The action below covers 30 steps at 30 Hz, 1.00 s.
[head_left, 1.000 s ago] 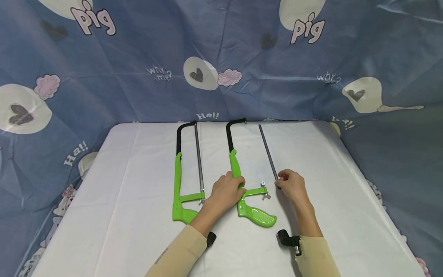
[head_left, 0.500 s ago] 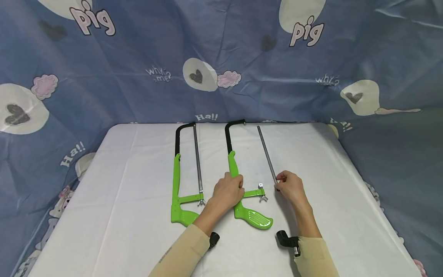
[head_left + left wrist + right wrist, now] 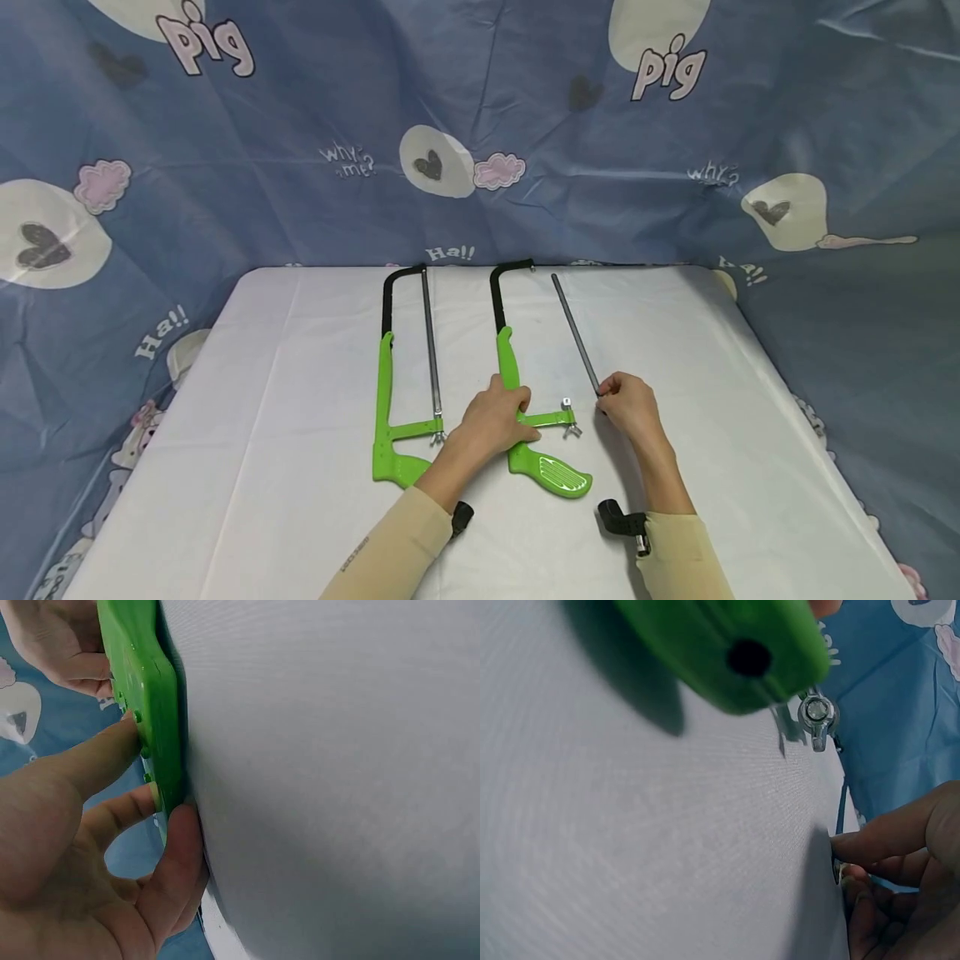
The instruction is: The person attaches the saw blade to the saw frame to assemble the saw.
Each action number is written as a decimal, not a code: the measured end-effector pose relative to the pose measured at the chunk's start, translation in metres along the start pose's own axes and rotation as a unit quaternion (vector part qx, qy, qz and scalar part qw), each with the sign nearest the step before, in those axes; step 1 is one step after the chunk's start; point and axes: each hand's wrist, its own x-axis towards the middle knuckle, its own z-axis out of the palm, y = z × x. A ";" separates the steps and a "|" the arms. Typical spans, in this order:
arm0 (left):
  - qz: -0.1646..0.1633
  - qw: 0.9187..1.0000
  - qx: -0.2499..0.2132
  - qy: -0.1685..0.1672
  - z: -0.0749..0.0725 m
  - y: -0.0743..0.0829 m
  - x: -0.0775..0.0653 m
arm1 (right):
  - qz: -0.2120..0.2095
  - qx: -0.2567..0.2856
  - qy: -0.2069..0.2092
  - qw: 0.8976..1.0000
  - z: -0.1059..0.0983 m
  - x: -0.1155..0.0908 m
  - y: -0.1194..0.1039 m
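Note:
A green hacksaw frame (image 3: pixel 555 473) with a black front bow lies on the white table, with no blade across it. My left hand (image 3: pixel 495 421) grips its green spine, fingers along one side and thumb on the other, as the left wrist view also shows. To its right, a narrow grey hacksaw blade (image 3: pixel 576 333) lies slanted. The near end of that blade is pinched between thumb and fingers of my right hand (image 3: pixel 628 404). A wing nut (image 3: pixel 817 712) sits on the frame's short crosspiece, between the two hands.
Left of my left hand lies a second green hacksaw (image 3: pixel 384 392) with a blade fitted; my forearm hides part of its handle. The white-covered table (image 3: pixel 285 500) meets a blue printed cloth (image 3: pixel 300 200) at the back and sides.
The blade's far end has swung slightly left, toward the frame, with my right hand still pinching it. The held frame's handle has shifted slightly left and nearer. My left thumb has moved.

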 end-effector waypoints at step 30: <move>0.020 0.999 -0.026 -0.001 0.000 0.001 -0.003 | -0.007 -0.047 0.048 0.998 0.006 -0.008 -0.014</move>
